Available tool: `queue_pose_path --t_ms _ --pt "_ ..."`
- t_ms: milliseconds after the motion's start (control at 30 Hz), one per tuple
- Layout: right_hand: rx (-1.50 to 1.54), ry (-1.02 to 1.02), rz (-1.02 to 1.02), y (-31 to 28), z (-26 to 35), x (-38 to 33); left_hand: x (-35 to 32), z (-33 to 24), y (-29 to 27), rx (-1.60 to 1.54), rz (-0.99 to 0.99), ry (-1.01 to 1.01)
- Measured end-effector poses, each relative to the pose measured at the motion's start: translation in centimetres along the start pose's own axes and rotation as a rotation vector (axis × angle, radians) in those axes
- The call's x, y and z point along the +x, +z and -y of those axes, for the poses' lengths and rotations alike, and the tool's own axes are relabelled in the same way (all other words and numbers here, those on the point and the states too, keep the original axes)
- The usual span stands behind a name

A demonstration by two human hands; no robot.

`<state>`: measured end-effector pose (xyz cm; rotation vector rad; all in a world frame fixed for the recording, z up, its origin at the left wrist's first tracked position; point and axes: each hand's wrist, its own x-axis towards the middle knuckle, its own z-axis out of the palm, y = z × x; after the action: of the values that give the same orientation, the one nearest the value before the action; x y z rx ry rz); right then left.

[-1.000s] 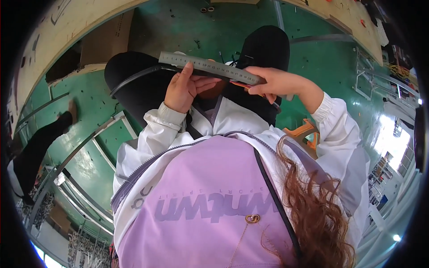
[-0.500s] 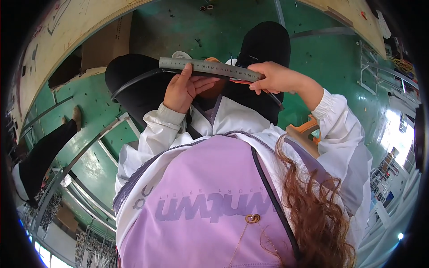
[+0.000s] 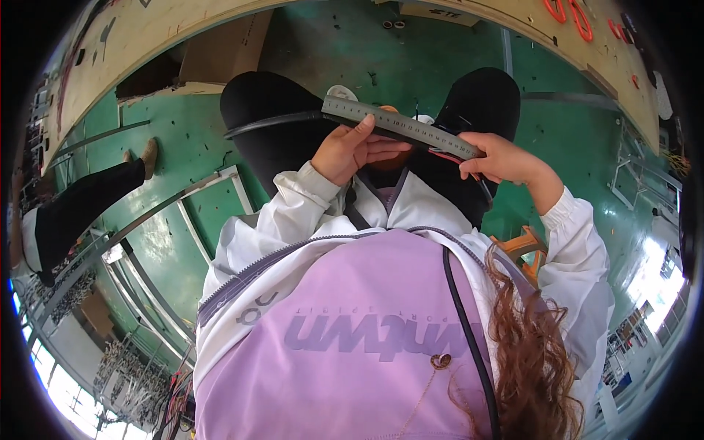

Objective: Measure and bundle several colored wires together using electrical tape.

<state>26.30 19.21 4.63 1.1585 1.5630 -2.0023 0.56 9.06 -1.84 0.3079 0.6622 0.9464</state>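
Note:
A steel ruler (image 3: 418, 132) lies slantwise over my lap, its right end nearer to me. My left hand (image 3: 343, 154) presses its thumb on the ruler's near edge, with the other fingers stretched beneath. Along the ruler's underside runs a black cable (image 3: 271, 122), which reaches out to the left over my knee; the left fingers hold it against the ruler. At the right end my right hand (image 3: 504, 158) pinches the ruler between thumb and fingers. Thin reddish wires (image 3: 444, 155) come out below the ruler beside that hand; whether the right fingers grip them too is hidden.
A wooden tabletop (image 3: 165, 33) curves across the far side, with red-orange loop handles (image 3: 579, 22) on it. A cardboard box (image 3: 229, 51) stands below. Metal framing (image 3: 209, 180) and another person's leg (image 3: 92, 198) are at left. An orange stool (image 3: 522, 246) sits right.
The whole view has shifted, so my hands, ruler and knees appear farther right and a little lower. The ruler slants more steeply in the picture. Both hands keep the same grip.

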Motion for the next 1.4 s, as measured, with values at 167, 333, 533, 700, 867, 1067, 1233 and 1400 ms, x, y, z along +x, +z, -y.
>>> queue_pose_path --t_ms 167,333,533,700,867,1067,1233,1400 --pt "-0.027 0.050 0.023 -0.2 0.6 -0.3 -0.8 -0.5 -2.8 -0.066 -0.189 0.058" --pt "-0.179 -0.049 0.064 -0.8 -0.1 0.2 -3.4 -2.6 -7.2 -0.264 -0.301 0.184" --pt "-0.213 -0.051 0.092 -1.1 -0.1 0.8 -3.0 -4.6 -8.8 -0.009 -0.252 0.091" --pt "-0.197 -0.049 0.083 -1.0 0.4 1.6 -2.4 -6.5 -9.6 0.061 -0.209 0.091" --pt "-0.280 -0.112 0.073 -1.0 -0.5 2.3 -1.7 -6.9 -10.2 0.117 -0.221 0.076" --pt "-0.386 -0.050 0.075 -0.7 0.0 2.6 -1.3 -7.1 -10.5 0.129 -0.285 0.059" --pt "-0.446 -0.102 0.069 -0.5 0.5 2.7 -1.4 -6.7 -10.5 0.091 -0.325 0.080" --pt "-0.463 -0.123 0.106 -0.5 1.4 2.9 -3.4 -6.3 -9.4 0.078 -0.388 0.210"
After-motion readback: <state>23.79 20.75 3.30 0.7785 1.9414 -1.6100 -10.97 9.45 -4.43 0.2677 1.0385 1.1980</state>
